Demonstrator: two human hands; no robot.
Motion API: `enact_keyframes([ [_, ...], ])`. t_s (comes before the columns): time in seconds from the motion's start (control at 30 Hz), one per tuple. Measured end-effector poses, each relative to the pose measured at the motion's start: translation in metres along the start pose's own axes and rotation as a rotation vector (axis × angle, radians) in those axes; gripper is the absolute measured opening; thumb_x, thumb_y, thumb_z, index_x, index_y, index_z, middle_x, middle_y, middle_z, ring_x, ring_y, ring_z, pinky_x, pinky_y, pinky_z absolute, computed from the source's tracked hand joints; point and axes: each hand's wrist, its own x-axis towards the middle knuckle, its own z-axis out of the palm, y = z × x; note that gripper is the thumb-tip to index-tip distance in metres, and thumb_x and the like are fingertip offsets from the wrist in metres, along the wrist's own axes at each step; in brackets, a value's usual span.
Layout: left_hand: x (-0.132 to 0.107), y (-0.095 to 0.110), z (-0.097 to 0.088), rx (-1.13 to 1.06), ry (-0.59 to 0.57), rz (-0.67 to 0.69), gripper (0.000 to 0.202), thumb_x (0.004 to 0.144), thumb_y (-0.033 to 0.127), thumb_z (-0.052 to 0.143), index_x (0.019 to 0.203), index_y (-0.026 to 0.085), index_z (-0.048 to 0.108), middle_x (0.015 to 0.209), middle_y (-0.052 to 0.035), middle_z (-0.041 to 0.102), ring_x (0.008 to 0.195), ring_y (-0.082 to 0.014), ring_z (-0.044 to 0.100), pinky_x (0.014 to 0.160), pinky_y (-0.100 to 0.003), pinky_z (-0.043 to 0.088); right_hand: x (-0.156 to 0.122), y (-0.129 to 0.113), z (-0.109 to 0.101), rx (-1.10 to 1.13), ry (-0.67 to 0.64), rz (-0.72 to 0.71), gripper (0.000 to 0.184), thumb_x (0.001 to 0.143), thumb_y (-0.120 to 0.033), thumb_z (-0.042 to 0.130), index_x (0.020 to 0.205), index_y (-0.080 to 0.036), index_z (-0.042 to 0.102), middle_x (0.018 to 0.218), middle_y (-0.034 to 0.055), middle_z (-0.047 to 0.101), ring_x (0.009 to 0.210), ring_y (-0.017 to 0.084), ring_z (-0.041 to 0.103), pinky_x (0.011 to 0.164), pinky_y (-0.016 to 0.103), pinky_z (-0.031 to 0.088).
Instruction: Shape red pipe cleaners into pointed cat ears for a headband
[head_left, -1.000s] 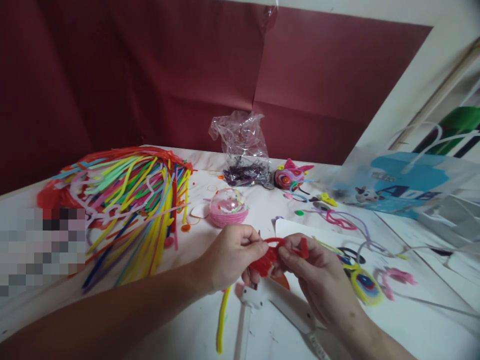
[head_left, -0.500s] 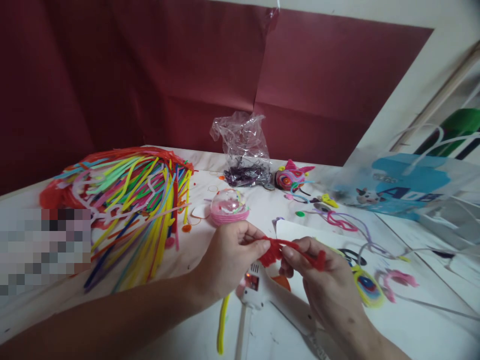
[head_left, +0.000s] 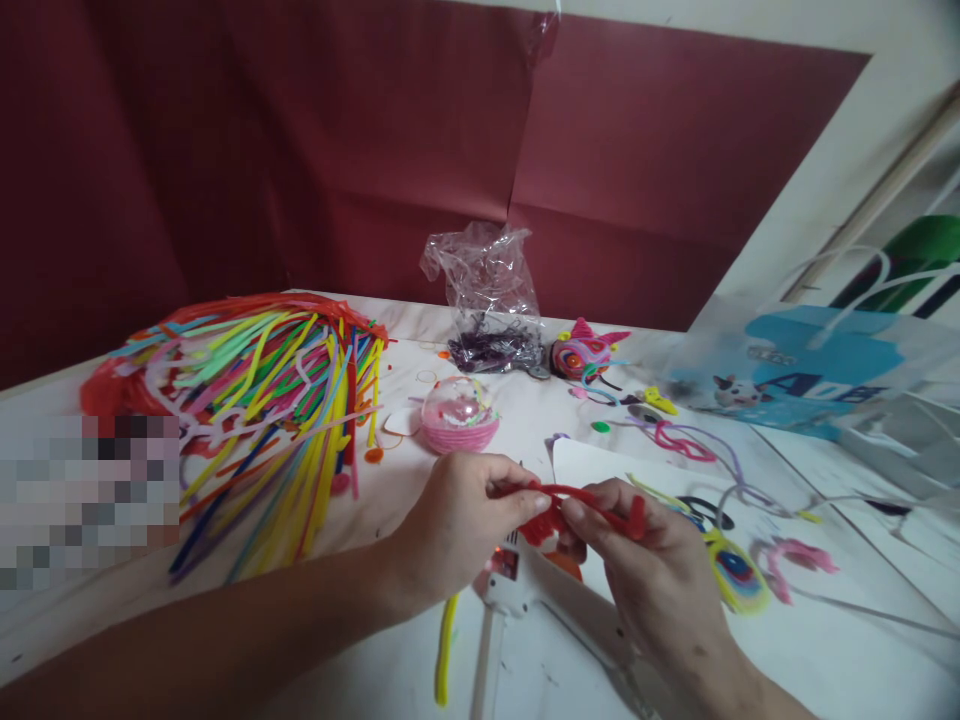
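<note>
Both hands meet near the table's front centre over a red pipe cleaner piece [head_left: 555, 508]. My left hand [head_left: 461, 525] pinches its coiled red end between thumb and fingers. My right hand [head_left: 645, 565] pinches the straighter red stem, whose free end sticks up past my fingers. Under the hands lies a white glue gun [head_left: 525, 590] with a small red light. A yellow pipe cleaner [head_left: 445, 648] lies on the table just below my left wrist.
A big heap of coloured pipe cleaners [head_left: 262, 390] covers the left of the table. Behind the hands sit a clear ball on pink yarn [head_left: 459, 412], a plastic bag [head_left: 487, 300], a pink figure [head_left: 585, 352], a blue-printed bag [head_left: 810, 370] and loose scraps [head_left: 735, 575] at right.
The red piece has gone from bunched between both hands to stretched out, its stem now running rightwards over my right fingers. Both hands sank slightly toward the glue gun.
</note>
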Motion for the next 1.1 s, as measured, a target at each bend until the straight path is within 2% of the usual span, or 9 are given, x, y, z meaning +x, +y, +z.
enact_keyframes([
  [0.07, -0.0001, -0.0013, 0.0003, 0.002, -0.01, -0.015, 0.015, 0.072, 0.023, 0.057, 0.075, 0.013, 0.066, 0.065, -0.0041, 0.067, 0.057, -0.0136, 0.061, 0.05, -0.021, 0.047, -0.0007, -0.0008, 0.0018, 0.003, 0.007, 0.006, 0.019, 0.063, -0.025, 0.075, 0.054, -0.016, 0.061, 0.047, -0.0004, 0.06, 0.046, 0.01, 0.051, 0.046, 0.021, 0.04],
  [0.23, 0.0011, -0.003, -0.0009, 0.076, 0.027, 0.056, 0.015, 0.074, 0.022, 0.054, 0.069, 0.013, 0.065, 0.062, -0.0026, 0.065, 0.055, -0.0112, 0.058, 0.052, -0.02, 0.045, 0.0009, 0.0007, 0.0016, 0.035, -0.004, 0.017, 0.019, 0.063, -0.025, 0.075, 0.054, -0.017, 0.061, 0.049, -0.0002, 0.061, 0.047, 0.011, 0.052, 0.048, 0.023, 0.041],
  [0.33, 0.0028, -0.0017, -0.0019, 0.023, 0.042, 0.072, 0.015, 0.074, 0.022, 0.053, 0.065, 0.013, 0.062, 0.057, -0.0006, 0.061, 0.052, -0.0098, 0.056, 0.051, -0.019, 0.044, 0.0023, 0.0019, 0.0007, 0.026, -0.039, 0.045, 0.013, 0.065, -0.027, 0.074, 0.063, -0.017, 0.066, 0.054, 0.0005, 0.063, 0.05, 0.012, 0.053, 0.051, 0.023, 0.044],
  [0.43, 0.0043, -0.0005, -0.002, -0.038, 0.058, 0.057, 0.016, 0.074, 0.023, 0.055, 0.064, 0.013, 0.061, 0.054, -0.0001, 0.06, 0.048, -0.0095, 0.054, 0.047, -0.02, 0.043, 0.0022, 0.0014, 0.0019, 0.009, -0.098, 0.076, 0.017, 0.066, -0.032, 0.072, 0.071, -0.016, 0.07, 0.059, 0.0025, 0.065, 0.053, 0.013, 0.055, 0.053, 0.024, 0.046],
  [0.57, 0.0042, -0.0021, -0.0008, -0.071, 0.035, 0.033, 0.019, 0.076, 0.026, 0.053, 0.065, 0.013, 0.06, 0.053, -0.0024, 0.062, 0.048, -0.0124, 0.057, 0.047, -0.022, 0.045, 0.0009, 0.0, 0.0042, -0.025, -0.173, 0.095, 0.019, 0.065, -0.034, 0.073, 0.059, -0.016, 0.071, 0.054, 0.0028, 0.065, 0.05, 0.012, 0.054, 0.05, 0.022, 0.044],
  [0.7, 0.0025, -0.0055, -0.0001, -0.101, -0.058, 0.019, 0.023, 0.079, 0.031, 0.049, 0.075, 0.013, 0.063, 0.057, -0.0054, 0.065, 0.052, -0.0174, 0.061, 0.048, -0.027, 0.047, 0.0002, 0.002, 0.0031, -0.088, -0.134, 0.069, 0.021, 0.064, -0.032, 0.073, 0.052, -0.015, 0.068, 0.048, 0.0021, 0.062, 0.046, 0.012, 0.052, 0.047, 0.022, 0.043],
  [0.83, 0.0016, -0.0066, 0.0, -0.063, -0.032, 0.05, 0.018, 0.076, 0.028, 0.054, 0.078, 0.014, 0.066, 0.062, -0.0055, 0.067, 0.056, -0.0173, 0.063, 0.052, -0.026, 0.048, 0.0003, 0.0052, 0.002, -0.124, -0.104, 0.012, 0.022, 0.066, -0.033, 0.071, 0.053, -0.016, 0.068, 0.046, 0.0022, 0.062, 0.044, 0.013, 0.052, 0.045, 0.024, 0.043],
  [1.0, 0.0024, -0.0075, -0.0003, -0.057, -0.033, 0.041, 0.022, 0.077, 0.031, 0.053, 0.08, 0.014, 0.067, 0.06, -0.0053, 0.066, 0.055, -0.0172, 0.062, 0.05, -0.026, 0.047, 0.0004, 0.0003, 0.0045, -0.2, -0.104, 0.026, 0.026, 0.064, -0.037, 0.071, 0.049, -0.016, 0.067, 0.045, 0.0033, 0.061, 0.043, 0.015, 0.052, 0.046, 0.026, 0.043],
  [1.1, 0.0025, -0.0086, -0.001, -0.028, -0.022, 0.058, 0.023, 0.078, 0.031, 0.051, 0.073, 0.014, 0.065, 0.061, -0.0052, 0.066, 0.056, -0.0164, 0.061, 0.051, -0.025, 0.046, 0.0, -0.0017, 0.005, -0.209, -0.106, 0.044, 0.026, 0.064, -0.036, 0.071, 0.049, -0.015, 0.067, 0.046, 0.003, 0.061, 0.045, 0.014, 0.052, 0.048, 0.025, 0.042],
])
